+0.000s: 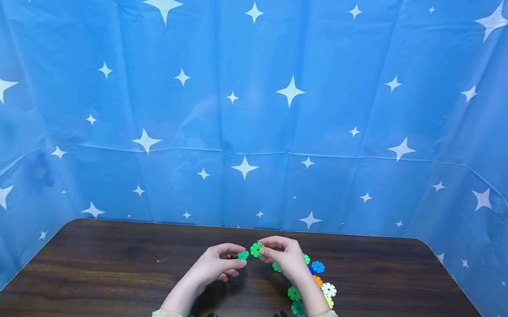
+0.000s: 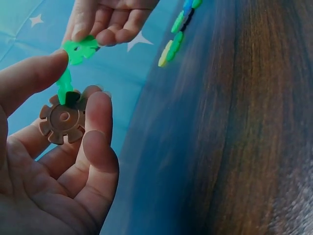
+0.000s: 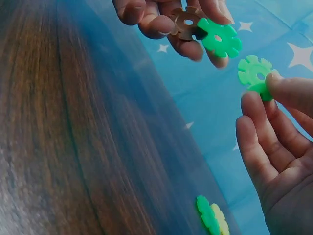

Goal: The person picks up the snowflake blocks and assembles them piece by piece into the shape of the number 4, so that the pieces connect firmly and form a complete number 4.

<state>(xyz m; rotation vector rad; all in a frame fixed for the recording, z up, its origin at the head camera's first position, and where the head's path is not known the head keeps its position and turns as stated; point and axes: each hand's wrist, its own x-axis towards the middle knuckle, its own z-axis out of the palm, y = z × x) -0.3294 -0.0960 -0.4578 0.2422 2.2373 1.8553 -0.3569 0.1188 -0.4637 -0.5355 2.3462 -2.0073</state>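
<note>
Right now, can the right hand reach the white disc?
Probably, once free: the right hand pinches a green disc, but the white disc lies beside its forearm with nothing covering it.

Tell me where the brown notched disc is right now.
In the left wrist view, the brown notched disc is left of centre, held in the left hand, directly below a green disc seen nearly edge-on.

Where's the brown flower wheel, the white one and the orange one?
Brown wheel [image 2: 62, 128]: left wrist view, flat face below its middle.
White wheel [image 1: 329, 290]: head view, middle of its face.
Orange wheel [image 1: 317, 281]: head view, its visible face.
</note>
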